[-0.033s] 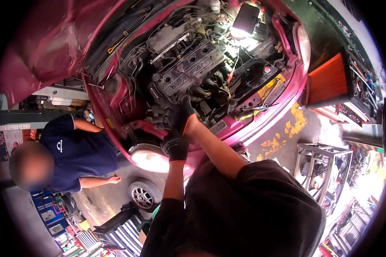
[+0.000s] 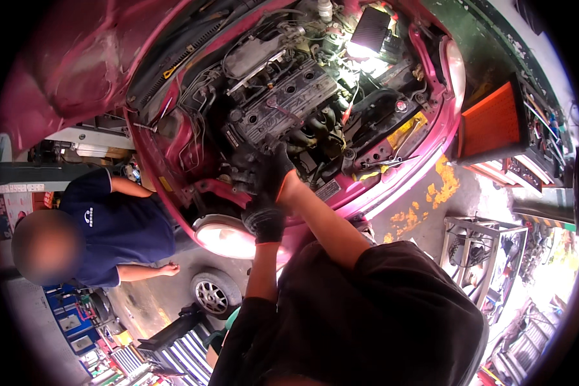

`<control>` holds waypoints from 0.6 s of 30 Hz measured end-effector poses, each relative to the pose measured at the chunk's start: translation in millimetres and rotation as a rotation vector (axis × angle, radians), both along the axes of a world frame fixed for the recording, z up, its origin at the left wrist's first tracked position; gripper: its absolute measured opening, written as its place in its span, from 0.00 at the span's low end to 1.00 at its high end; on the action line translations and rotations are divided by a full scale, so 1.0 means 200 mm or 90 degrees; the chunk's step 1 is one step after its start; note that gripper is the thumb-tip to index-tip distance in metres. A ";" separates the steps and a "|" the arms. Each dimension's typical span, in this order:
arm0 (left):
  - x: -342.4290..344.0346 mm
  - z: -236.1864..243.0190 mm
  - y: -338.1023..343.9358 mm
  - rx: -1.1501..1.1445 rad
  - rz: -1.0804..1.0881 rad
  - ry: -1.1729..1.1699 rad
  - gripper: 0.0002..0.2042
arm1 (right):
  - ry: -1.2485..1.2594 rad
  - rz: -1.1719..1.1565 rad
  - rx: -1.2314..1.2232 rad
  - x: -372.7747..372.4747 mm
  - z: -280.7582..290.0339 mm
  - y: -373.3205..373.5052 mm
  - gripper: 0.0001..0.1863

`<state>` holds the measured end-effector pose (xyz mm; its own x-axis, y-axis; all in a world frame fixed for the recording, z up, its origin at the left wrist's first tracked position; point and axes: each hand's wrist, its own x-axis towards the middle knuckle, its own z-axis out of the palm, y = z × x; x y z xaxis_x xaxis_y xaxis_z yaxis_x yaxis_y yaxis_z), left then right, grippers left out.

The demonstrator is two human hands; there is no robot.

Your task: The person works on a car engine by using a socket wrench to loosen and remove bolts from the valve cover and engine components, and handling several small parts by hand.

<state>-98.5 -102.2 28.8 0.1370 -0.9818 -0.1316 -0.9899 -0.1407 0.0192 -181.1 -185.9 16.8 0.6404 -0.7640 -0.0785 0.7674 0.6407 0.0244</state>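
Both my hands, in black gloves, reach into the front left part of a pink car's engine bay, beside the engine (image 2: 283, 96). My right hand (image 2: 275, 172) is down among dark parts at the engine's near end. Just nearer, my left hand (image 2: 264, 220) is at the bay's front edge, close to the right wrist and near the headlight (image 2: 224, 239). The fingers of both hands blend into the dark parts, so what they hold, if anything, is hidden. A small tool (image 2: 284, 110) lies across the engine cover. Wrenches (image 2: 392, 162) rest on the front panel.
A person in a navy shirt (image 2: 132, 225) stands at the left. A loose wheel (image 2: 216, 293) lies on the floor nearby. To the right are a tool cart with an orange panel (image 2: 492, 123) and a metal frame rack (image 2: 486, 225). The raised hood (image 2: 64, 71) hangs at upper left.
My hands stay in nearly the same place, with only a very slight shift. The view has barely moved.
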 end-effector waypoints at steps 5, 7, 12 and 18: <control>-0.02 0.02 -0.05 -0.408 -0.230 0.080 0.14 | 0.054 -0.151 -0.145 0.10 -0.24 0.05 0.29; -0.02 0.02 -0.03 -0.492 -0.310 0.099 0.13 | 0.085 -0.212 -0.172 0.21 -0.34 0.09 0.27; -0.09 -0.05 0.17 -0.507 -0.421 0.243 0.10 | 0.321 -0.164 -0.029 0.02 -0.22 0.10 0.20; -0.11 -0.07 0.09 -0.347 -0.113 0.219 0.12 | 0.135 -0.159 0.052 -0.15 -0.06 0.03 0.25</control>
<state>-121.0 -83.9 14.3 0.0060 -0.9242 0.3819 -0.9219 0.1429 0.3602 -210.4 -178.9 4.6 0.3963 -0.8811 -0.2580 0.8941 0.4342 -0.1094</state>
